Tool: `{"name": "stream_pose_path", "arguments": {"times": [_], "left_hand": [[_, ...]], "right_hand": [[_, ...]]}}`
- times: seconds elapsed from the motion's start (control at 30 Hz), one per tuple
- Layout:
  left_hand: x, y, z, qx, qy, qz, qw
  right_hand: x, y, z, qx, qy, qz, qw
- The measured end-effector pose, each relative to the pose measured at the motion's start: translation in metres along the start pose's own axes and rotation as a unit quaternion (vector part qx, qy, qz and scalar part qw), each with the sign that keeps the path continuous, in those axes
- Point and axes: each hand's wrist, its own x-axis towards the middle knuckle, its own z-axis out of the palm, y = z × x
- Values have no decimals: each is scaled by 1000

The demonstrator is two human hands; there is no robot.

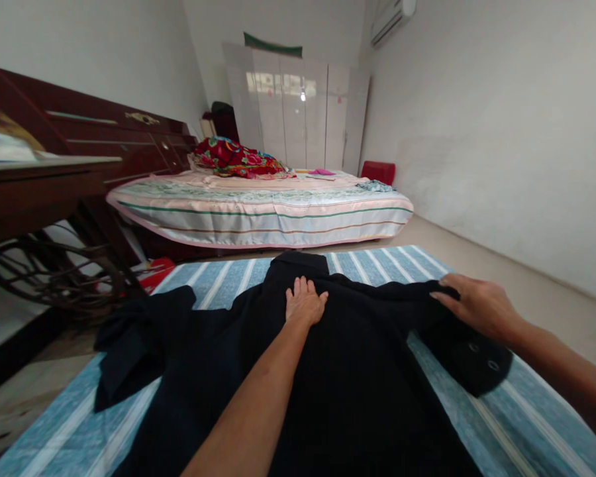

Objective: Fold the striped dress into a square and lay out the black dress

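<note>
A black long-sleeved garment [357,371] with a collar lies spread out, its collar end away from me. My left hand [305,301] rests flat on it just below the collar, fingers stretched out. At the right, my right hand [477,305] pinches the upper edge of the sleeve between thumb and fingers. From there the sleeve's end hangs down, folded back toward me, with two round buttons or rings on its cuff. The left sleeve lies bunched and folded at the far left. Beneath everything is a blue and white striped cloth surface [377,262].
Beyond the striped surface stands a bed [278,222] with a red flowered quilt [238,159] on top. A sewing table with an iron wheel [54,271] is close on the left. White wardrobes [293,112] line the back, and a wall runs along the right.
</note>
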Motion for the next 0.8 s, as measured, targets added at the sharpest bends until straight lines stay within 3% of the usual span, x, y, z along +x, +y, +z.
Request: {"name": "stream_pose_path", "arguments": {"times": [0.1, 0.17, 0.23, 0.33, 0.5, 0.63, 0.8], "left_hand": [[0, 1, -1, 3, -1, -7, 1000], [1, 1, -1, 5, -4, -9, 1000], [1, 2, -2, 6, -6, -7, 1000], [1, 2, -3, 10, -4, -5, 1000], [-2, 3, -7, 12, -9, -7, 1000], [-3, 5, -6, 2, -14, -6, 1000], [-4, 7, -4, -13, -16, -6, 1000]], "right_hand": [[-22, 2, -5, -40, -206, -26, 977], [-21, -7, -12, -57, -253, -12, 966], [-6, -29, -21, -49, -209, 0, 977], [40, -75, -25, 16, -141, 3, 990], [115, -137, 14, 89, -151, 62, 983], [132, -144, 45, 112, -176, 81, 975], [124, -122, 50, 114, -120, 72, 984]]}}
